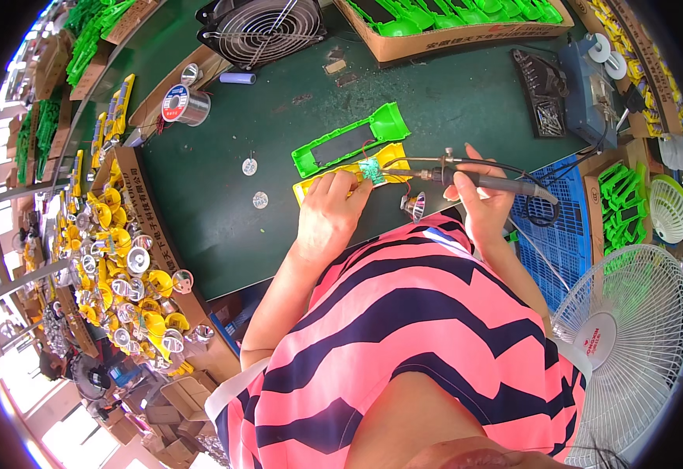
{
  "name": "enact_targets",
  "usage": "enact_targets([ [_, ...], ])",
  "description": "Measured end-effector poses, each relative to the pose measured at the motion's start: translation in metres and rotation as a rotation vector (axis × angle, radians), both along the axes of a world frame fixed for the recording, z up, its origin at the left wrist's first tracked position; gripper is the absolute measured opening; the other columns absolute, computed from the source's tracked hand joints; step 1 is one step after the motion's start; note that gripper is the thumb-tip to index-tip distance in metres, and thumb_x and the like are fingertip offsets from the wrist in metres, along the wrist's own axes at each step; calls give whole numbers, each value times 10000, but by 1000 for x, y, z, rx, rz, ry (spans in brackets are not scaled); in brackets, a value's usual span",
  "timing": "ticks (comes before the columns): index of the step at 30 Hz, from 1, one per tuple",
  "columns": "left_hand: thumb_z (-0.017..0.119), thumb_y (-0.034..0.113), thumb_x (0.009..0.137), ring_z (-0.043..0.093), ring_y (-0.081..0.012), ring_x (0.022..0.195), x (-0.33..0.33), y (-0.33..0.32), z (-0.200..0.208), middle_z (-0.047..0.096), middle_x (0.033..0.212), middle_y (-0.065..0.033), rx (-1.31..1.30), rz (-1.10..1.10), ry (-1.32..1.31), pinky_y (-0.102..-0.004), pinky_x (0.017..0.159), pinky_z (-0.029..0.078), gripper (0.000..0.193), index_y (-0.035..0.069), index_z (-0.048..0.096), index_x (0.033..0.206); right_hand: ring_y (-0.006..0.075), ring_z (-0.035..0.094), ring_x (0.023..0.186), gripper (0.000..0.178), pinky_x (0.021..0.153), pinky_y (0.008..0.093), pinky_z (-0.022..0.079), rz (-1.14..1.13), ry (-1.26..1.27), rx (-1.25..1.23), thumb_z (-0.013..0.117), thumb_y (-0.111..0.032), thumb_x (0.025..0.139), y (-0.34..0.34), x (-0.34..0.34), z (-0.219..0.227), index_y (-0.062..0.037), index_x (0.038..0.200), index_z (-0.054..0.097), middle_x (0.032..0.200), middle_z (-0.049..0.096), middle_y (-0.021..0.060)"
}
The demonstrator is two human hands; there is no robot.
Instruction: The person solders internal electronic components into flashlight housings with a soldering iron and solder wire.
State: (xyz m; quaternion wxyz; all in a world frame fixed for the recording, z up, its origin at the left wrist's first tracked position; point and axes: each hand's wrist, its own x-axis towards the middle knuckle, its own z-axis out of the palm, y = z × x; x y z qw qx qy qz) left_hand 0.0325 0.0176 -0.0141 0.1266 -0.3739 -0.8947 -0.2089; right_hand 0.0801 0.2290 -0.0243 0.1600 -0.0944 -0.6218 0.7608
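Observation:
My left hand (330, 209) presses its closed fingers on a yellow plastic housing half (396, 159), holding it on the bench. Inside that housing sits a small green circuit board (371, 170), just right of my left fingertips. My right hand (482, 205) grips a soldering iron (505, 184) with a metal feed tube along it; the tip points left to the board, but whether it touches I cannot tell. Directly behind lies a green housing half (349, 143) with a dark panel. A wired reflector lamp (414, 205) rests by the housing's near right side.
Two small round boards (259, 200) lie left of my left hand. Farther back are a solder spool (187, 105), a black metal fan (263, 31) and a carton of green housings (459, 45). Yellow lamp parts (130, 273) fill a left carton; a blue soldering station (588, 90) stands right.

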Motion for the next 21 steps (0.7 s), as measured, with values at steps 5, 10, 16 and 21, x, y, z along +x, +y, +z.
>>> enact_targets([
  [5, 612, 23, 634, 512, -208, 689, 0, 6, 5, 486, 755, -59, -27, 42, -2, -328, 607, 417, 235, 55, 630, 866, 147, 611, 582, 215, 635, 245, 507, -15, 99, 150, 618, 21, 743, 14, -7, -3, 76, 936, 542, 857, 585, 136],
  [10, 628, 3, 637, 520, -233, 699, -12, 3, 14, 510, 774, -67, 207, 143, 61, -345, 639, 421, 252, 60, 633, 882, 150, 611, 602, 237, 708, 254, 494, -74, 164, 44, 596, 27, 754, 17, -7, -4, 77, 978, 538, 901, 571, 142],
  [16, 515, -14, 689, 551, -324, 751, -61, -25, -9, 547, 818, -146, -150, 497, -148, -379, 673, 454, 291, 63, 630, 945, 114, 588, 597, 214, 1014, 441, 248, -43, 333, 455, 569, -76, 806, 49, -17, 5, 26, 991, 537, 569, 596, 51],
  [21, 547, -50, 688, 571, -314, 797, -13, -30, -9, 531, 911, -160, 199, 508, 11, -355, 708, 467, 250, 33, 621, 912, 118, 588, 594, 192, 911, 397, 388, -36, 432, 685, 543, -51, 829, 73, -36, 24, 37, 996, 508, 644, 621, 84],
])
